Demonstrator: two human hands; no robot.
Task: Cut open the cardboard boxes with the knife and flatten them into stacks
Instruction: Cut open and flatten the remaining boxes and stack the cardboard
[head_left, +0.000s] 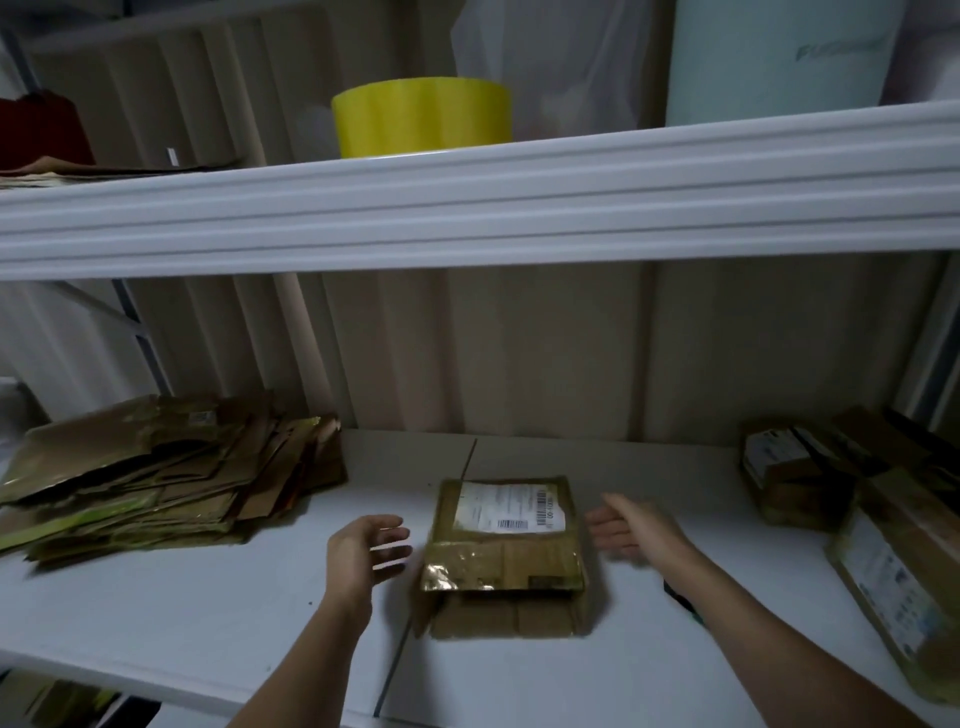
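Observation:
A small taped cardboard box (506, 556) with a white shipping label stands on the white shelf (208, 613), in the middle. My left hand (363, 551) hovers just left of it, fingers spread and relaxed, holding nothing. My right hand (631, 525) is just right of the box, palm turned toward it, fingers straight, not touching. A dark object (683, 603), possibly the knife, peeks out from under my right forearm; I cannot make it out clearly.
A stack of flattened cardboard (156, 473) lies at the left of the shelf. Unopened boxes (795, 467) (898, 582) sit at the right. An upper shelf beam (467, 202) runs across, carrying a yellow tape roll (421, 117).

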